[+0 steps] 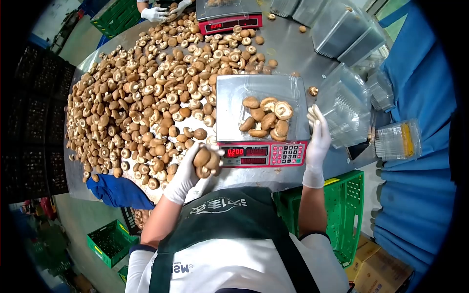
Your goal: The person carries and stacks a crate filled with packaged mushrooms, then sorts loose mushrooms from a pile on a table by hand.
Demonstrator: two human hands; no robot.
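My left hand [184, 177], in a white glove, is closed around a few brown shiitake mushrooms [207, 160] just left of the front of a red digital scale [264, 162]. The scale's display reads 0.200. On its metal plate [229, 100] lies a clear plastic tray, its edges hard to make out, with several shiitake mushrooms [267, 118] in it, some cap up and others stem up. Beside the plate's right edge, my gloved right hand [317, 141] has its fingers stretched out and holds nothing.
A large heap of shiitake mushrooms [141, 97] covers the left of the metal table. Stacked clear trays [342, 107] stand at right. Across the table are another scale [232, 23] and a co-worker's gloved hands [155, 13]. A blue cloth [117, 190] and green crate [349, 219] are nearby.
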